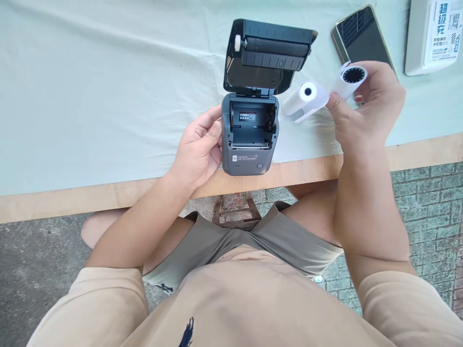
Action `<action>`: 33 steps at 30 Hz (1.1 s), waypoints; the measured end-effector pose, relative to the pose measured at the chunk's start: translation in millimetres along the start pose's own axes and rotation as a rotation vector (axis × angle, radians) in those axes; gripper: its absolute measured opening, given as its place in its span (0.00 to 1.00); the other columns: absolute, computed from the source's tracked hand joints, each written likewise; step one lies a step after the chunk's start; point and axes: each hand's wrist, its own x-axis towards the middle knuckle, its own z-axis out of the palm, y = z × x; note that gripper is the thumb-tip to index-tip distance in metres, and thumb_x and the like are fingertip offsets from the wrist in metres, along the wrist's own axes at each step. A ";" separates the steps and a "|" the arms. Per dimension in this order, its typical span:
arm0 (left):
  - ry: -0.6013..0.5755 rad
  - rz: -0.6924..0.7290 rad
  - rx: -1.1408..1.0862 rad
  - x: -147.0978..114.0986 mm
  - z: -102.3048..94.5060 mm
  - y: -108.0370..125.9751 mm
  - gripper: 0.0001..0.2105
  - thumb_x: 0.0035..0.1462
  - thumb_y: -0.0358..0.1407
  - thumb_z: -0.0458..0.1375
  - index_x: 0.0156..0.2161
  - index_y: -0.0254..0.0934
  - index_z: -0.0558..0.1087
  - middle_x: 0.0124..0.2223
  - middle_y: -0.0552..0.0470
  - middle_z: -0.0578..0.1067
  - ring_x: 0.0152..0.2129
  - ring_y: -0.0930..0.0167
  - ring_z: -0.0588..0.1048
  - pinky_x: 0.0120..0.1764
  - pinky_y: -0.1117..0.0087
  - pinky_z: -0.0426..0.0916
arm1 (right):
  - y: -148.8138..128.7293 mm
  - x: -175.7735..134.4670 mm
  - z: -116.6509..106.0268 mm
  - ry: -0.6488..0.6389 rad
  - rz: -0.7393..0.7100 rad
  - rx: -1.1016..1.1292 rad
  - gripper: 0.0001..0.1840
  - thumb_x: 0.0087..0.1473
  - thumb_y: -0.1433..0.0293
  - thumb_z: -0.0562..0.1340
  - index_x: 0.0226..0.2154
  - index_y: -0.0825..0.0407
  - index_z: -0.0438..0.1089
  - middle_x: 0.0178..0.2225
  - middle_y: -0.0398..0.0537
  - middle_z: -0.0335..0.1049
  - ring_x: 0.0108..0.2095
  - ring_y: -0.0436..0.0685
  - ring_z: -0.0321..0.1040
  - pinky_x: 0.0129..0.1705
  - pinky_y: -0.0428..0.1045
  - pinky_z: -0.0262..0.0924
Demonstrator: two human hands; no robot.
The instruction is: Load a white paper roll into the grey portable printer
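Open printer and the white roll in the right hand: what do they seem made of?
Printer: probably plastic, from its molded shape; matte gray body, glossy reflective black lid. White roll: likely smooth paper, judging by its thin curling edge; the dark toothed core may be plastic.

Bright, soft light covers the tablecloth (108,96); reflections streak the phone (365,41).

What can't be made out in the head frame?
All in the head view:
Left hand: some fingertips, hidden behind the printer.
Right hand: some fingers, partly hidden by the roll it grips.
Phone: lower edge, partly covered by the right hand.
White box: far end, cut off by the top edge.
Front text: too small to read.
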 end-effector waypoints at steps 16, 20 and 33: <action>-0.024 0.016 0.079 2.2 -1.4 -2.3 0.18 0.61 0.49 0.58 0.52 0.42 0.72 0.55 0.46 0.77 0.55 0.54 0.76 0.52 0.49 0.76 | -21.8 -12.3 -5.7 0.234 -0.524 -0.129 0.14 0.56 0.60 0.58 0.42 0.49 0.66 0.40 0.52 0.67 0.45 0.61 0.67 0.46 0.58 0.58; -0.033 0.028 0.109 2.4 -0.6 -1.7 0.19 0.62 0.50 0.57 0.52 0.42 0.72 0.57 0.46 0.76 0.55 0.54 0.76 0.53 0.48 0.76 | -49.4 -21.0 8.6 0.071 -0.400 -0.392 0.19 0.54 0.52 0.60 0.43 0.46 0.63 0.45 0.52 0.71 0.58 0.69 0.60 0.55 0.67 0.49; 0.002 -0.037 0.061 -1.0 5.1 5.1 0.17 0.61 0.47 0.58 0.51 0.44 0.72 0.58 0.46 0.75 0.58 0.55 0.73 0.55 0.51 0.75 | -68.3 -21.9 21.9 0.125 -0.362 -0.177 0.14 0.49 0.68 0.66 0.39 0.38 0.68 0.39 0.42 0.75 0.45 0.64 0.72 0.53 0.66 0.51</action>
